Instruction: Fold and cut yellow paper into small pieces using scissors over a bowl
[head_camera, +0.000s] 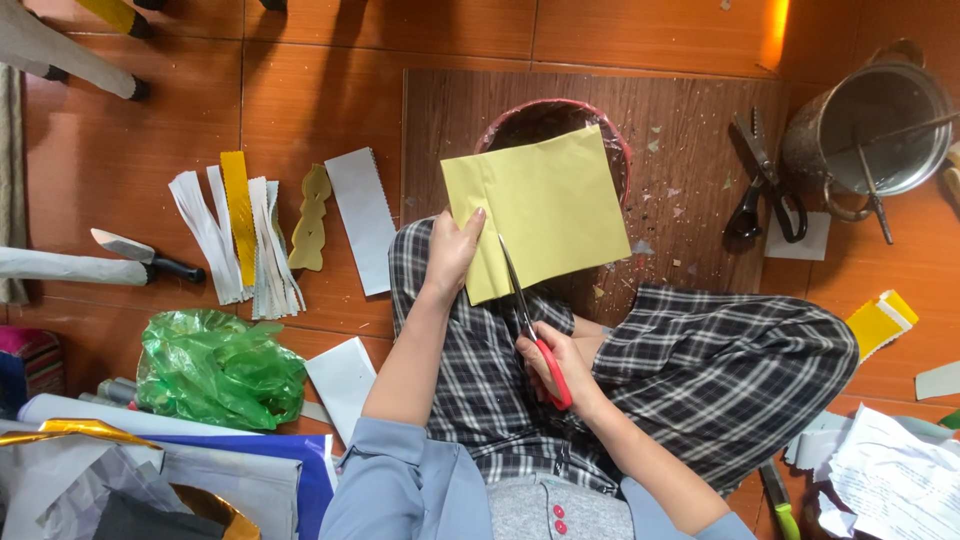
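Left hand (452, 250) pinching the yellow paper sheet (545, 210) at its left edge above the lap, right hand (552, 362) fingers curled through red-handled scissors (530, 325), blades biting its near edge.

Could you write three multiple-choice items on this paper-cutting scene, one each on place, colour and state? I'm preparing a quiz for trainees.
1. Where do the dark pinking shears lie?
A. on the brown wooden board
B. in the metal pot
C. on the green plastic bag

2. What colour are the handles of the scissors in the right hand?
A. black
B. red
C. blue

3. How is the yellow square paper sheet?
A. rolled up
B. flat on the floor
C. gripped by the left hand

Key: 1 A, they rest on the board beside the pot; 2 B, red loops show; 3 C, fingers pinch its edge.
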